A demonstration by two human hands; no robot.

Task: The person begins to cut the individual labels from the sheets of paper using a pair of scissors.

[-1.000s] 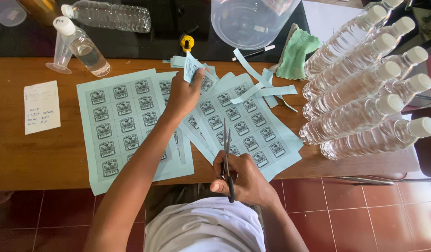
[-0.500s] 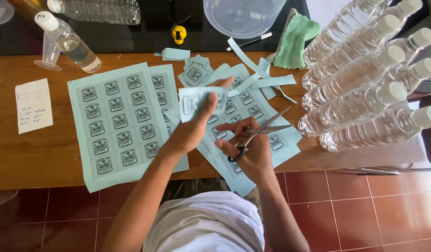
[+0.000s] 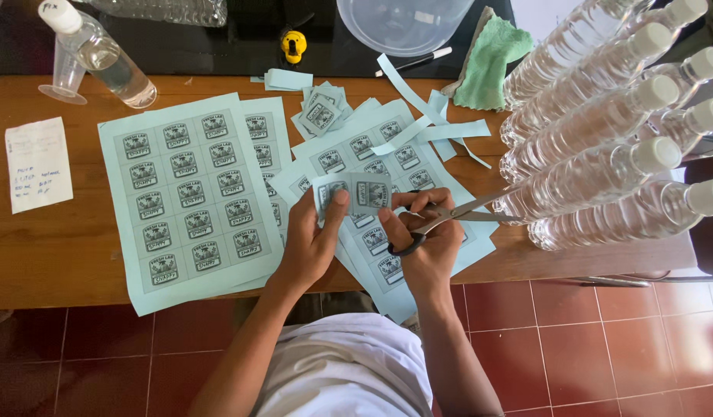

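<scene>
At the far left of the wooden table (image 3: 55,255) lies a white handwritten note (image 3: 37,164), with a clear capped bottle (image 3: 101,52) and a small plastic cup (image 3: 64,77) beyond it. Next comes a full pale-blue label sheet (image 3: 188,201), flat and uncut, with more sheets fanned out to its right.

My left hand (image 3: 310,243) is closed on a small strip of 2 labels (image 3: 352,194), thumb on its face and fingers behind, holding it up just above the sheets near the table's near edge. This paper looks thin, light and floppy, so I judge it best pinched close to the cut line, clear of the blades, or it will droop and tear crooked.

My right hand (image 3: 426,247) is wrapped through the black handles of the scissors (image 3: 449,220), blades pointing right and seemingly nearly together.

Far of my hands sit a little pile of cut labels (image 3: 319,112) and loose trimmed strips (image 3: 426,116). Further right lie a green cloth (image 3: 492,66) and 6 rows of clear water bottles (image 3: 596,147) on their sides.
</scene>
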